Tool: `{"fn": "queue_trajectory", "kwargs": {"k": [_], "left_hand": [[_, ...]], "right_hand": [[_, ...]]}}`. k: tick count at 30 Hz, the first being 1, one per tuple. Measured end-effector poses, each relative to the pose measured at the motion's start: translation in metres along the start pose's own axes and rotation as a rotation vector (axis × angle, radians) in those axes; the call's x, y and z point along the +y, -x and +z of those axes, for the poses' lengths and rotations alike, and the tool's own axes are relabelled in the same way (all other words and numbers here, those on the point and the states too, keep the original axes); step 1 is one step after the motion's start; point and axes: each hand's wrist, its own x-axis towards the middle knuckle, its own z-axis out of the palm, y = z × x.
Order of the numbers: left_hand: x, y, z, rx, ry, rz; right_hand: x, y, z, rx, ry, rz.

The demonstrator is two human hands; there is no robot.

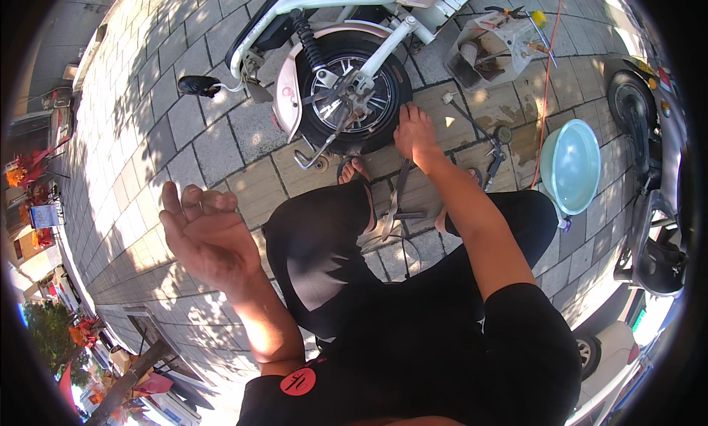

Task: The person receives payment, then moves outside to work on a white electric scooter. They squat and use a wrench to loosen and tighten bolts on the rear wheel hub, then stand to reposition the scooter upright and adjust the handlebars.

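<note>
A pale pink and white scooter is in front of me, its black-tyred wheel (357,94) side-on. My right hand (417,136) is at the lower right edge of the tyre (397,94), fingers closed together against it; their tips are partly hidden. Raised at the left, my left hand (210,234) is palm up, with loosely bent fingers apart and nothing in them. Close to the wheel hub (357,96), a bent metal bar (317,157) angles down toward the ground. Below my right hand, a long flat grey-brown strip (398,194) lies between my feet.
A translucent bin of tools (483,57) stands right of the scooter. A hose with a gauge (498,142) lies on the paving near a pale blue basin (574,166). A thin red line (547,87) runs past it. Another scooter (653,183) stands at the far right.
</note>
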Motion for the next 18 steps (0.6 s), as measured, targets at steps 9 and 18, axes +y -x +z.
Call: {"fn": "queue_trajectory", "kwargs": {"k": [9,18], "left_hand": [[-0.034,-0.005,0.038,-0.028,-0.272,0.035],[-0.021,0.005,0.035,0.034,-0.270,0.155]], "right_hand": [[-0.089,0.047,-0.005,-0.289,-0.251,0.174],[-0.093,0.044,-0.027,-0.537,-0.628,-0.072]]}}
